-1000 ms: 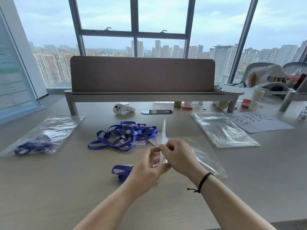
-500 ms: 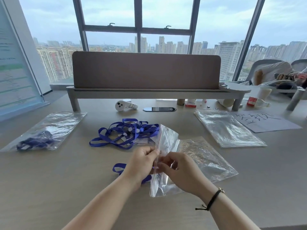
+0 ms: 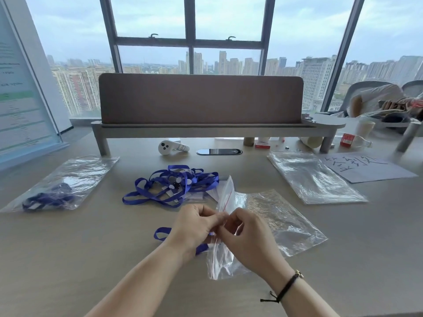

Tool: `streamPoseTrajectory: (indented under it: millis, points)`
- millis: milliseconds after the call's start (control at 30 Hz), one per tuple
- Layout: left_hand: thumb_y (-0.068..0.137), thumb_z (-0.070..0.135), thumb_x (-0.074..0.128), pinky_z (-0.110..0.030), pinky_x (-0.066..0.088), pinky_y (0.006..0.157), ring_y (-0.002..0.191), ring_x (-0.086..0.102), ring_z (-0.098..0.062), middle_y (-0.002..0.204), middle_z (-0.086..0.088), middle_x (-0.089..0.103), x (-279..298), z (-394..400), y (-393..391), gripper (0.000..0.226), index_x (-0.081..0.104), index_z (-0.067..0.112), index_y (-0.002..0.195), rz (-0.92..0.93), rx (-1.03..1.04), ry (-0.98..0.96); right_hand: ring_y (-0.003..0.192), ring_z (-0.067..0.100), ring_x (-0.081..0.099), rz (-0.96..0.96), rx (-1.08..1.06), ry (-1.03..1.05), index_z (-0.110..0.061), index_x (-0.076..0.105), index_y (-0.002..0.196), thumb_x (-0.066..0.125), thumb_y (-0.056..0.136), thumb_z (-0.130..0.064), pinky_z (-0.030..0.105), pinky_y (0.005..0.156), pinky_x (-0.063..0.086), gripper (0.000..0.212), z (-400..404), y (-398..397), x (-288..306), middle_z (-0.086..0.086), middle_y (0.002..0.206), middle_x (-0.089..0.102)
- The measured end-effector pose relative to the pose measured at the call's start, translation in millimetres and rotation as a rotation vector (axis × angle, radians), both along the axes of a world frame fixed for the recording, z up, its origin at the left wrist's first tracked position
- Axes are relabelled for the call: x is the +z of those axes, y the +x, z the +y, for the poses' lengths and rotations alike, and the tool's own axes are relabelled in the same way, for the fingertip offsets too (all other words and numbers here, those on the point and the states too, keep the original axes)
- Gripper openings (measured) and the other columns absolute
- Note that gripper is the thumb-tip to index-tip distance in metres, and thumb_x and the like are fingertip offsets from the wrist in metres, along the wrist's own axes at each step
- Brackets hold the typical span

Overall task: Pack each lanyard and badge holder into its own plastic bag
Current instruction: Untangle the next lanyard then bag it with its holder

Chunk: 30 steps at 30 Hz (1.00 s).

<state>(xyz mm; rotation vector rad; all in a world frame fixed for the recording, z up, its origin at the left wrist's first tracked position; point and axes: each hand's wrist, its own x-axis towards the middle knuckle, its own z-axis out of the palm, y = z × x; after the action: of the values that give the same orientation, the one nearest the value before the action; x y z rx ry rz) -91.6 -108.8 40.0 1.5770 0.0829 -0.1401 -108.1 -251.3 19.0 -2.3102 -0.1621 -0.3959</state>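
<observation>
Clear plastic bag (image 3: 225,227) is held upright above the table (image 3: 91,259), its red-lined mouth pinched by left hand (image 3: 196,225) and right hand (image 3: 249,239). Opening appears under way; next, the blue lanyard (image 3: 161,233) lying beneath must be fed in.

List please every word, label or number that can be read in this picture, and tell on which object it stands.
None can be read with certainty.
Sheet of paper, far right: large handwritten strokes, upside down to the camera, not legible.
Poster board, left: printed lines, too blurred.
Small red box under the shelf: label too small.
Red label on the bottle lying at right: too small.
White controller: tag on its handle, too small.
</observation>
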Motion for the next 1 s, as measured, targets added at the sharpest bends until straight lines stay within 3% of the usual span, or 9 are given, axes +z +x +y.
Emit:
streamPoseTrajectory:
  millis: [67, 200, 267, 367, 500, 600, 667, 800, 1000]
  points:
    - [0.082, 0.015, 0.08, -0.031, 0.057, 0.057, 0.059, 0.068, -0.018, 0.069, -0.014, 0.071, 2.5, -0.6, -2.3, 0.022, 0.064, 0.001, 0.075, 0.011, -0.021, -0.046, 0.06, 0.006, 0.054, 0.031, -0.015, 0.035, -0.026, 0.054, 0.062, 0.068, 0.074, -0.043, 0.023, 0.053, 0.042, 0.025, 1.0, -0.4, 0.8, -0.008, 0.062, 0.061]
    - [0.086, 0.023, 0.075, -0.044, 0.063, 0.069, 0.073, 0.074, -0.03, 0.081, -0.019, 0.076, 5.3, 3.5, -4.7, 0.026, 0.067, -0.001, 0.079, -0.021, -0.036, -0.041, 0.052, 0.008, 0.043, 0.041, -0.046, 0.054, -0.019, 0.049, 0.058, 0.064, 0.079, -0.03, 0.025, 0.051, 0.035, 0.029, -2.0, -0.9, 1.9, -0.005, 0.053, 0.05]
    - [0.089, 0.023, 0.072, -0.043, 0.063, 0.07, 0.072, 0.075, -0.029, 0.079, -0.014, 0.076, 2.9, 8.4, -2.2, 0.024, 0.07, 0.0, 0.081, -0.116, -0.03, 0.097, 0.051, 0.008, 0.04, 0.049, -0.071, 0.118, -0.019, 0.047, 0.056, 0.063, 0.078, -0.025, 0.027, 0.051, 0.035, 0.028, -6.6, -0.5, 2.5, -0.005, 0.051, 0.047]
    - [0.089, 0.024, 0.074, -0.025, 0.058, 0.057, 0.061, 0.072, -0.014, 0.072, -0.001, 0.075, -4.9, 22.0, 2.7, 0.015, 0.071, 0.012, 0.08, -0.308, -0.01, 0.441, 0.05, 0.011, 0.044, 0.075, -0.124, 0.208, -0.016, 0.049, 0.056, 0.062, 0.078, -0.019, 0.03, 0.052, 0.038, 0.025, -16.5, -0.5, 1.2, -0.001, 0.052, 0.051]
    - [0.087, 0.037, 0.074, -0.015, 0.049, 0.065, 0.072, 0.065, 0.002, 0.072, 0.018, 0.07, -20.1, 43.9, 10.0, 0.013, 0.07, 0.028, 0.078, -0.512, 0.007, 0.748, 0.063, 0.033, 0.062, 0.114, -0.138, 0.288, -0.011, 0.06, 0.068, 0.06, 0.078, -0.028, 0.042, 0.058, 0.054, 0.019, -26.5, 2.6, -8.3, 0.01, 0.065, 0.065]
    - [0.082, 0.055, 0.071, -0.02, 0.049, 0.084, 0.091, 0.061, 0.005, 0.095, 0.024, 0.068, -25.2, 58.4, 11.0, 0.024, 0.068, 0.036, 0.097, -0.465, -0.105, 0.848, 0.055, 0.027, 0.063, 0.154, -0.101, 0.326, -0.011, 0.061, 0.069, 0.063, 0.081, -0.026, 0.041, 0.057, 0.055, 0.019, -25.1, 3.5, -14.9, 0.008, 0.062, 0.066]
    - [0.076, 0.063, 0.073, -0.023, 0.046, 0.099, 0.109, 0.056, 0.007, 0.116, 0.026, 0.062, -21.3, 66.5, 5.8, 0.048, 0.062, 0.043, 0.119, -0.384, -0.289, 0.881, 0.047, 0.014, 0.061, 0.184, -0.08, 0.333, -0.009, 0.063, 0.071, 0.066, 0.087, -0.019, 0.032, 0.054, 0.052, 0.019, -22.3, 2.6, -17.5, 0.005, 0.058, 0.066]
    - [0.066, 0.063, 0.08, -0.018, 0.037, 0.107, 0.123, 0.046, 0.007, 0.135, 0.028, 0.047, -14.4, 82.7, -3.9, 0.091, 0.036, 0.047, 0.144, -0.285, -0.495, 1.011, 0.051, 0.016, 0.06, 0.192, -0.083, 0.295, -0.012, 0.064, 0.068, 0.067, 0.086, -0.023, 0.036, 0.06, 0.053, 0.022, -18.5, 4.4, -21.1, 0.002, 0.059, 0.068]
    - [0.072, 0.049, 0.079, -0.022, 0.043, 0.102, 0.117, 0.054, -0.002, 0.13, 0.018, 0.057, -9.6, 89.5, -1.9, 0.074, 0.048, 0.039, 0.139, -0.263, -0.432, 1.063, 0.048, 0.013, 0.058, 0.201, -0.084, 0.283, -0.017, 0.061, 0.066, 0.068, 0.086, -0.028, 0.034, 0.057, 0.052, 0.024, -17.2, 5.3, -20.8, -0.005, 0.052, 0.062]
